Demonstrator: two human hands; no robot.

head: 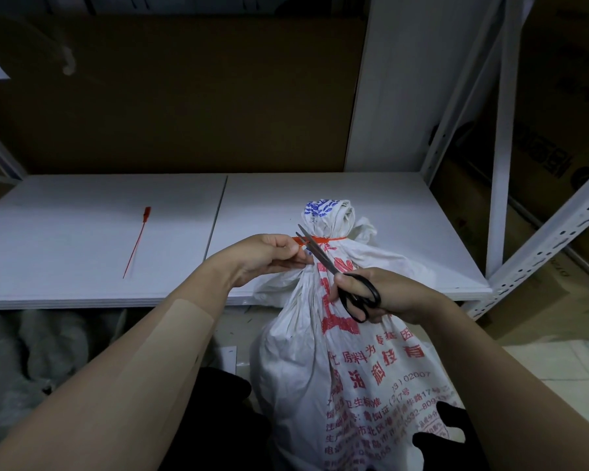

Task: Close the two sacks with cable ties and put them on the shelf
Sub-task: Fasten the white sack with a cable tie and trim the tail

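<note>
Your forearms reach in from the bottom edge over the white sack [361, 368], which stands on the floor against the front edge of the shelf [82, 266]. Your right hand [388, 294] grips black scissors [340, 273], blades parted around the red cable tie [320, 239] cinching the sack's neck. Your left hand [266, 256] pinches the tie's loose tail. Farther back, toward the shelf's left side, a spare red cable tie [137, 241] lies flat.
</note>
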